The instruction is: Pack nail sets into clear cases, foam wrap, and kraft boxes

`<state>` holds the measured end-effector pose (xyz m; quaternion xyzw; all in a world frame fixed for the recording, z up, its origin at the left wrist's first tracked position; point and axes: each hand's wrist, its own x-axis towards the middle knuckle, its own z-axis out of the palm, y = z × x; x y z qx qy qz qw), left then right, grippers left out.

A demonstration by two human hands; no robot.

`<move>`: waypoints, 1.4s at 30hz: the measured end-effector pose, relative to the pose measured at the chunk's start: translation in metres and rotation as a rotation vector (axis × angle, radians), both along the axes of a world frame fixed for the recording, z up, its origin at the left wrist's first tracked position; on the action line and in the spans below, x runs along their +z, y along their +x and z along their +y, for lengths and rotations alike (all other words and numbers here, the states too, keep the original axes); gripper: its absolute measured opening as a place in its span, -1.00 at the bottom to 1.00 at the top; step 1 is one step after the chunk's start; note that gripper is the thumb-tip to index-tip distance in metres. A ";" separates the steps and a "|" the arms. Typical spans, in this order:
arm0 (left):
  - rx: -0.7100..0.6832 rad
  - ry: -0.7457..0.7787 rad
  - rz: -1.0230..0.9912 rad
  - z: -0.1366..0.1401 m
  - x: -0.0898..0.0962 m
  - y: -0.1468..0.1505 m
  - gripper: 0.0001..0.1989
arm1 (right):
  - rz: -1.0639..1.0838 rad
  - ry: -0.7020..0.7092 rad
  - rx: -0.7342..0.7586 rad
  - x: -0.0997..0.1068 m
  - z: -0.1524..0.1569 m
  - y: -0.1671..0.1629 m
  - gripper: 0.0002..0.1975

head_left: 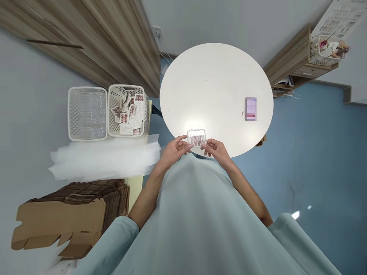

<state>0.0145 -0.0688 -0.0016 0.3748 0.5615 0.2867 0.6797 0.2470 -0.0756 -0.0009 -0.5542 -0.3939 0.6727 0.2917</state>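
A small clear plastic case (196,138) is held between my two hands at the near edge of the white round table (215,76). Inside it are several small reddish-brown pieces, too small to make out well; they resemble press-on nails. My left hand (175,151) pinches the case's left side, its thumb on the near corner. At the right side, my right hand (215,149) grips the other near corner with thumb and fingers. The case's lid looks closed, though glare makes this hard to tell.
A purple box (250,109) lies at the table's right. To the left stand a basket of clear plastic cases (87,113) and a basket of nail packets (128,110). White packing sheets (106,160) and flattened cardboard boxes (69,217) are nearer. A shelf (298,61) stands far right.
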 end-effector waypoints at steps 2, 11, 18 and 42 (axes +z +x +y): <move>0.016 0.025 0.026 -0.001 0.001 0.000 -0.24 | 0.008 0.000 0.011 0.000 0.000 0.000 -0.51; 0.074 0.074 0.005 0.000 -0.004 -0.002 -0.28 | -0.046 -0.023 0.050 0.007 0.007 -0.002 -0.50; 0.110 0.105 0.036 -0.001 0.001 -0.001 -0.38 | -0.027 0.013 0.049 0.009 0.010 -0.004 -0.51; 0.094 0.049 0.058 0.010 0.021 -0.004 -0.35 | -0.096 0.071 0.105 0.019 0.016 -0.006 -0.57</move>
